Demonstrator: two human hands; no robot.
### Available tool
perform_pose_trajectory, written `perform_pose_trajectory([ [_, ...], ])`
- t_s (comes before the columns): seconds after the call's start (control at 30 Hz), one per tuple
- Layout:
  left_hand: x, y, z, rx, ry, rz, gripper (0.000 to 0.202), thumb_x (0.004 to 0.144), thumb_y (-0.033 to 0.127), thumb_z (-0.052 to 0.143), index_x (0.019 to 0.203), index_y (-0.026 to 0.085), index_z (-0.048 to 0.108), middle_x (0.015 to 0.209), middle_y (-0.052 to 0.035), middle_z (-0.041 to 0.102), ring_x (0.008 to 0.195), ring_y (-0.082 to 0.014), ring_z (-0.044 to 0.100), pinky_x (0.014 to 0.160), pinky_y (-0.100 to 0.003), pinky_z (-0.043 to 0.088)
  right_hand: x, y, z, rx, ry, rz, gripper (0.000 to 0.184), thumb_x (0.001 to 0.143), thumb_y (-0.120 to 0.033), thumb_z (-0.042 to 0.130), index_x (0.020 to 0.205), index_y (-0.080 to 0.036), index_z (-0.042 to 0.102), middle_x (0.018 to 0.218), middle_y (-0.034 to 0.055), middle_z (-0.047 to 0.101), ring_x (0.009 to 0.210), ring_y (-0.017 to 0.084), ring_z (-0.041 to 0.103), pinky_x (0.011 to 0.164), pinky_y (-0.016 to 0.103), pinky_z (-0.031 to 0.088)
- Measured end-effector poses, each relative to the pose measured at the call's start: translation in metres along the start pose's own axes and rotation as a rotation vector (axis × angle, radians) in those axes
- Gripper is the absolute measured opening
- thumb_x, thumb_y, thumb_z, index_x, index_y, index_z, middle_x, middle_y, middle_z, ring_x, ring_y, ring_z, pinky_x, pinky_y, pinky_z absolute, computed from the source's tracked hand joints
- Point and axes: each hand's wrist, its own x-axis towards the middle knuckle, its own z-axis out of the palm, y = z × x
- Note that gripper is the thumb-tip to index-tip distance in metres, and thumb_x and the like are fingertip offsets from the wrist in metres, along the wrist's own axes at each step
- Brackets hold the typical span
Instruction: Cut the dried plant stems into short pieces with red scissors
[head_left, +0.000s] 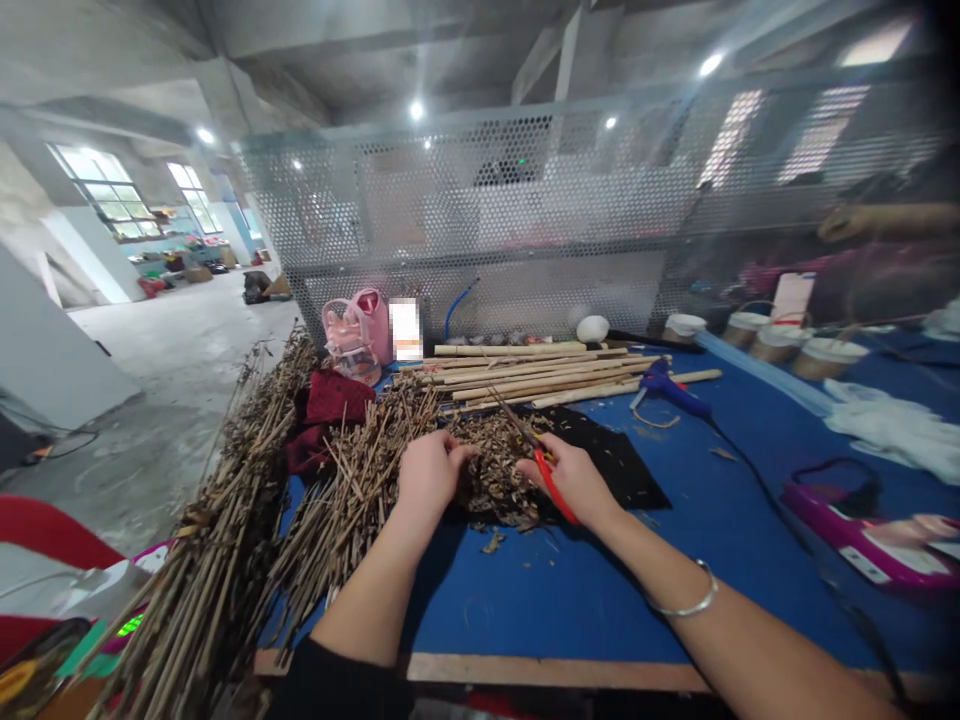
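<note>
My right hand (577, 480) is wrapped round a pair of scissors (553, 482) with red handles, whose blades point up and to the left. Across from it, my left hand (433, 470) is closed, thumb and fingers pinched at the edge of a heap of dry brown plant bits (495, 465). Whatever lies in that pinch is too small to make out. The heap rests partly on a black sheet (622, 465). Cut dried stalks (337, 510) lie just left of my left hand, and a longer bundle of dried stalks (217, 560) leans along the table's left side.
Pale sticks (525, 375) lie behind the heap, near a blue glue gun (667, 388) with a cord. A pink bag (370, 325) and dark red cloth (330, 410) are at the left. A purple device (870, 535), gloves (907, 425) and lidded pots (780, 340) occupy the right.
</note>
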Motion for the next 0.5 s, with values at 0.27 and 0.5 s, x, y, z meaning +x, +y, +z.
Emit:
perform_pose_trajectory([
  [0.27,0.023,-0.039,-0.026,0.269,-0.035,-0.142,0.034,0.063,0.021,0.066,0.097,0.015,0.063,0.096,-0.0156,0.065,0.087,-0.025,0.06,0.073,-0.029,0.04,0.003,0.01,0.007,0.037,0.018,-0.026,0.033,0.074,-0.052,0.05,0.076,-0.02,0.051,0.058,-0.0012,0.054,0.053,0.013,0.049,0.05,0.022,0.034],
  [0.5,0.028,-0.054,-0.039,-0.097,0.087,-0.167,0.033,0.066,0.009,0.057,0.099,0.011,0.061,0.082,-0.0108,0.067,0.072,-0.017,0.061,0.07,-0.026,0.044,0.002,0.008,0.007,0.038,0.015,-0.046,0.032,0.073,-0.052,0.051,0.07,-0.02,0.048,0.057,-0.0012,0.054,0.052,0.012,0.048,0.049,0.021,0.033],
])
